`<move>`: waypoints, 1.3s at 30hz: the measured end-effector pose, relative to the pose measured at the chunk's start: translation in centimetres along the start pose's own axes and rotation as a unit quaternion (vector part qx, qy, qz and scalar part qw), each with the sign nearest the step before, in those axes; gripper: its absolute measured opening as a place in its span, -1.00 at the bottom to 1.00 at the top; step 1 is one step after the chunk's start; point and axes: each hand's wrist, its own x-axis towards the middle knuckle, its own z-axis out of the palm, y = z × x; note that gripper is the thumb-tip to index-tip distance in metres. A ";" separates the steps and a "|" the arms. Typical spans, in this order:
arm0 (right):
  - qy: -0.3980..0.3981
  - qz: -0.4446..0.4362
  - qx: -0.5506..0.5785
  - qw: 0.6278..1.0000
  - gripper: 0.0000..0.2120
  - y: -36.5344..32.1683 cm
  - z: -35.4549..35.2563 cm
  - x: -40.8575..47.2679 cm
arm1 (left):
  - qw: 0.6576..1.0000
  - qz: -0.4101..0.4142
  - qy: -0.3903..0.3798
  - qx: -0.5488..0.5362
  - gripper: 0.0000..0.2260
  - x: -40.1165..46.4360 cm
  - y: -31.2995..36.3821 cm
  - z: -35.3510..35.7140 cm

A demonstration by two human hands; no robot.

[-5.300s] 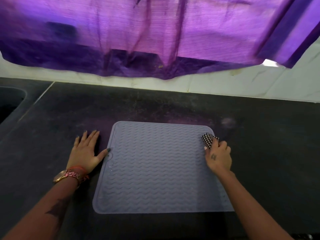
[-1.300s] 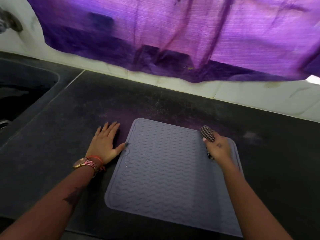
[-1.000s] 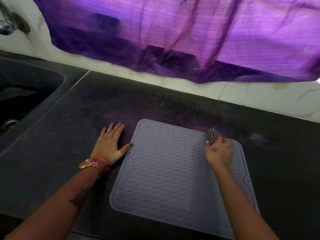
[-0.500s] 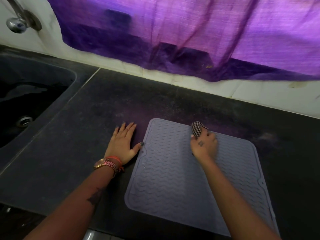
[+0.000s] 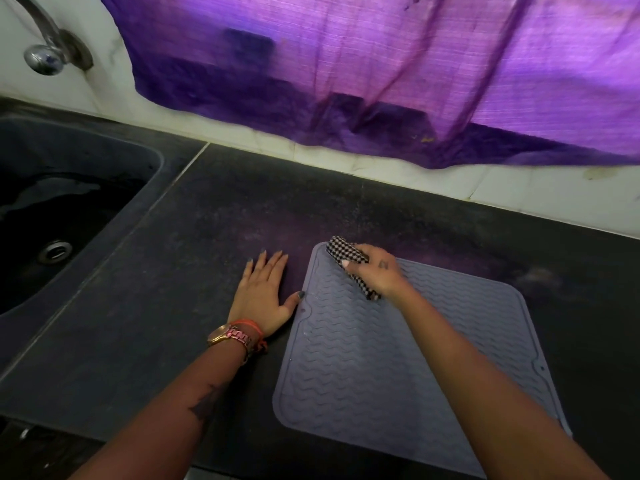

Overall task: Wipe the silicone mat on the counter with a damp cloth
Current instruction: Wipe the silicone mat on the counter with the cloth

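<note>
A grey-blue silicone mat with a wavy ribbed surface lies flat on the dark counter. My right hand grips a folded black-and-white checked cloth and presses it onto the mat's far left corner. My left hand lies flat on the counter just left of the mat, fingers straight, with the thumb tip touching the mat's left edge.
A dark sink with a drain is sunk into the counter at the left, and a metal tap sticks out of the wall above it. A purple curtain hangs over the white tiled backsplash.
My right hand has slid the cloth leftwards across the mat's far edge, from the far right corner to the far left corner. My left hand has stayed flat beside the mat.
</note>
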 end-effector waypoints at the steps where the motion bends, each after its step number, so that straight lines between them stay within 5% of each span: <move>1: 0.026 0.008 0.017 0.999 -0.56 -0.1 -0.2 0.2 | 1.000 0.000 0.002 -0.004 -0.34 0.0 0.0 0.0; 3: 0.083 0.050 -0.023 0.995 -0.58 -0.2 0.1 0.3 | 1.000 0.001 0.004 -0.012 -0.34 0.0 0.0 -0.1; 7: 0.070 0.038 -0.123 0.989 -0.49 -1.3 2.8 0.0 | 1.000 0.002 0.009 -0.019 -0.34 0.0 0.0 -0.1; 11: 0.006 -0.020 -0.037 0.999 -0.50 -2.5 2.6 0.8 | 0.999 0.003 0.016 -0.028 -0.34 -0.1 0.1 -0.2; 14: 0.029 -0.001 0.028 0.999 -0.49 -2.6 1.7 1.5 | 0.999 0.001 0.015 -0.029 -0.33 0.0 0.1 -0.2; 19: -0.019 -0.032 -0.211 0.977 -0.47 -3.7 2.7 1.6 | 0.999 -0.001 0.017 -0.034 -0.33 0.0 0.1 -0.2; 23: -0.127 -0.055 -0.154 0.978 -0.53 -4.3 0.8 2.0 | 0.999 0.001 0.018 -0.038 -0.32 -0.1 0.1 -0.2; 26: -0.086 -0.049 -0.091 0.991 -0.57 -3.6 -0.7 2.5 | 0.999 0.002 0.022 -0.043 -0.32 0.0 0.0 -0.2; 33: -0.053 -0.142 -0.246 0.957 -0.54 -2.8 0.9 1.6 | 0.999 -0.001 0.011 -0.035 -0.32 0.0 0.0 -0.2; 36: -0.118 -0.187 -0.255 0.941 -0.57 -2.9 -0.4 1.2 | 0.999 0.001 0.007 -0.036 -0.32 0.0 0.1 -0.2; 39: -0.188 -0.159 -0.122 0.962 -0.64 -2.9 -2.1 1.1 | 0.999 0.003 0.012 -0.038 -0.33 0.0 0.0 -0.2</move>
